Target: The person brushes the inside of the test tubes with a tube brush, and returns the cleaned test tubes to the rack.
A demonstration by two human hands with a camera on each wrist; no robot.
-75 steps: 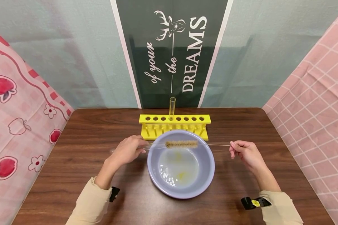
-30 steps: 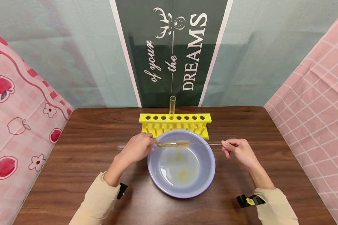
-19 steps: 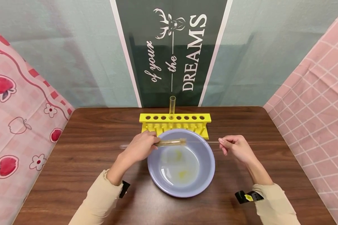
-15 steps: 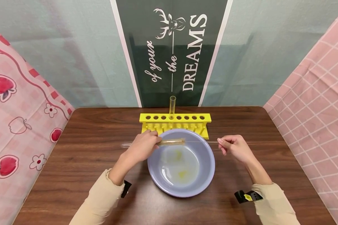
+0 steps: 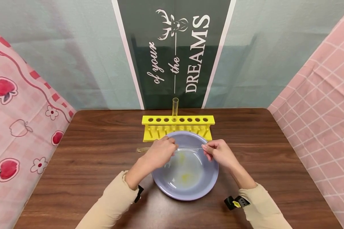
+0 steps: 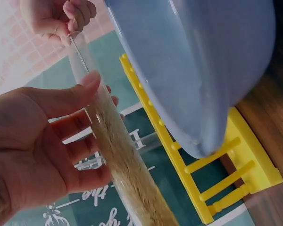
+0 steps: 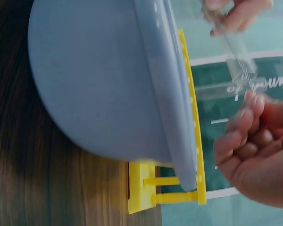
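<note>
My left hand [image 5: 160, 152] holds a clear test tube [image 5: 189, 150] level over the left and back part of a lilac basin [image 5: 184, 197]. Deep inside the tube sit the tan bristles of a test tube brush [image 6: 127, 165]; some show past the left side of that hand in the head view. At the tube's mouth, on the right, my right hand [image 5: 219, 154] pinches the brush's thin twisted wire [image 6: 80, 55] between thumb and fingers. In the left wrist view, the left thumb lies across the glass with fingers behind it. The basin contains cloudy water with yellowish patches.
Behind the basin stands a yellow test tube rack [image 5: 189, 120], with one upright test tube [image 5: 175, 107] in it. Both are on a dark wooden table [image 5: 103, 127]. Printed cloths hang at the back and sides.
The brush has gone leftward, from outside the tube to deep within it. Both hands have come closer together over the basin, the left moving right and the right moving left.
</note>
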